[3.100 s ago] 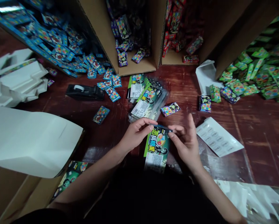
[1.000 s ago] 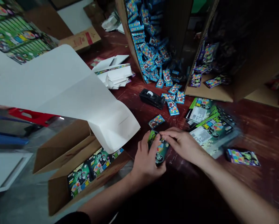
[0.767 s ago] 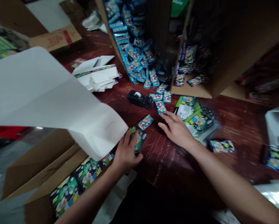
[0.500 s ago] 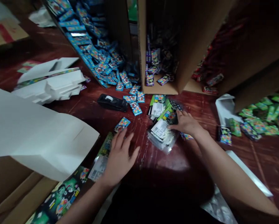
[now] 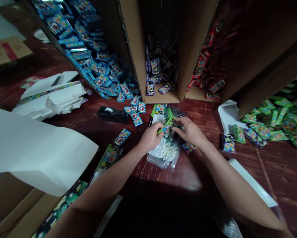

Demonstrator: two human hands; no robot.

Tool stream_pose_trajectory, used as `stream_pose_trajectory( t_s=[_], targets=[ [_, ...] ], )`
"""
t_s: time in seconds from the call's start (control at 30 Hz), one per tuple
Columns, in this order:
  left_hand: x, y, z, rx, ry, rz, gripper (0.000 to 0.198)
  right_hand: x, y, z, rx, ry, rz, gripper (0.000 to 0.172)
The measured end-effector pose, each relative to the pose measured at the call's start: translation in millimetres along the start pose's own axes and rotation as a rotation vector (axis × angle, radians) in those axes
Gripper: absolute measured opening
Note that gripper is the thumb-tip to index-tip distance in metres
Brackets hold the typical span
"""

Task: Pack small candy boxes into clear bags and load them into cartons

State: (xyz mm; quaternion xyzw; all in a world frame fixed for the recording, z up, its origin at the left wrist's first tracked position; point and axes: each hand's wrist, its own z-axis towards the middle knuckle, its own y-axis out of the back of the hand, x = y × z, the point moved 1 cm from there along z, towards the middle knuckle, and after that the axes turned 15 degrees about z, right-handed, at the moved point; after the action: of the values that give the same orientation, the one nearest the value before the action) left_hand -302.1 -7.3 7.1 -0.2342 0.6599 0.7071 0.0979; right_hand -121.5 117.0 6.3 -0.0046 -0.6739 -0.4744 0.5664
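"Where was the pouch the hands were on?"

"Middle of the frame: a printed, green-edged pouch [image 5: 167,137], on a loose pile of clear-ended pouches [image 5: 160,161] on the table [image 5: 174,181]."

"And the grip?"

"The left hand [image 5: 150,137] was closed on the pouch's green edge, thumb and fingers pinching it. The right hand [image 5: 191,134] was curled at its right side, thumb and fingers apart; whether the fingertips had hold of plastic, I couldn't tell."

"How did one handle that well?"

"To my mind, the left pinch had to take a single layer, since thin plastic probably clung to the sheet beneath. The right fingers were best used to steady or part the edge, lightly, so that the print didn't crease."

"Anything in the way?"

"A purple packet [image 5: 188,147] lay just right of the pile, near the right hand, so a low right wrist could have nudged it. The tape dispenser [image 5: 113,114] and a few blue packets [image 5: 136,119] sat left of centre, apart from both hands."
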Motion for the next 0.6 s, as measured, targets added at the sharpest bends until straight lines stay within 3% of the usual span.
stream_pose_trajectory(
  t_s=[0.13, 0.2, 0.27, 0.33, 0.4, 0.47, 0.53, 0.6],
  targets=[
    [-11, 10.7, -24, 0.119, -0.059, -0.364, 0.018, 28, 10, -9, -0.046, 0.141, 0.077, 0.038],
    [-15, 16.3, -35, 0.171, -0.04, -0.523, 0.015, 41, 18, -20, -0.008, 0.161, 0.058, 0.032],
    [-19, 20.9, -45, 0.227, -0.006, -0.594, 0.016, 51, 27, -34, 0.093, 0.13, 0.011, 0.027],
    [-24, 23.3, -56, 0.356, 0.006, -0.708, 0.028, 57, 36, -49, 0.239, 0.117, 0.01, 0.029],
    [-30, 23.3, -65, 0.519, 0.01, -0.825, 0.042, 60, 44, -64, 0.408, 0.11, 0.098, 0.028],
    [-35, 21.6, -72, 0.583, 0.028, -0.852, 0.046, 58, 50, -79, 0.521, 0.07, 0.218, 0.025],
    [-38, 18.6, -74, 0.488, 0.094, -0.796, 0.036, 54, 52, -91, 0.434, 0.021, 0.293, 0.025],
    [-41, 14.1, -75, 0.331, 0.201, -0.729, 0.027, 50, 48, -99, 0.136, -0.011, 0.342, 0.025]
  ],
)
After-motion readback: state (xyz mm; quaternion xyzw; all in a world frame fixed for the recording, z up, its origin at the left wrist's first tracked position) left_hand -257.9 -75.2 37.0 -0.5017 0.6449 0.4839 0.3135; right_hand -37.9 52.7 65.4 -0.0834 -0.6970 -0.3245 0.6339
